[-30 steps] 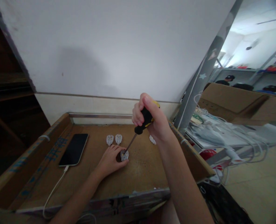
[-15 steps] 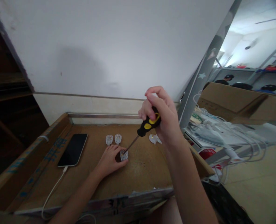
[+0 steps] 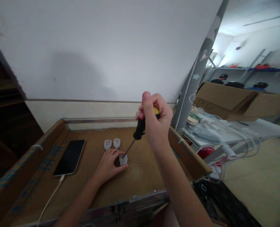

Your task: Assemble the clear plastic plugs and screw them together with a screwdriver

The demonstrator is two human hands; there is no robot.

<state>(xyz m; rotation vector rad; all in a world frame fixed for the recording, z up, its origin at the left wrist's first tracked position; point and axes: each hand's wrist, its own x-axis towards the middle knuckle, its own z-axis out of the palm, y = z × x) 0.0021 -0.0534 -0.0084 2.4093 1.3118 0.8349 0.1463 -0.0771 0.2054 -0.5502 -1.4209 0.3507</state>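
Note:
My right hand [image 3: 155, 121] is closed around the black and yellow handle of a screwdriver [image 3: 140, 127]. The shaft slants down and left, and its tip rests on a small clear plastic plug [image 3: 123, 159] lying on the brown worktop [image 3: 142, 176]. My left hand [image 3: 108, 165] pinches that plug between thumb and fingers and pins it to the board. Two more clear plugs [image 3: 112, 143] lie side by side just beyond my left hand.
A black phone [image 3: 69, 157] lies at the left with a white cable [image 3: 50, 198] running toward me. Raised wooden rims edge the worktop. To the right stand a grey post [image 3: 196, 69], cardboard boxes [image 3: 239, 101] and white cables [image 3: 225, 132]. People sit far back right.
My right hand has closed back round the screwdriver handle and shifted a little left, hiding the plugs behind it. The left hand and plug stay put. The view has shifted slightly.

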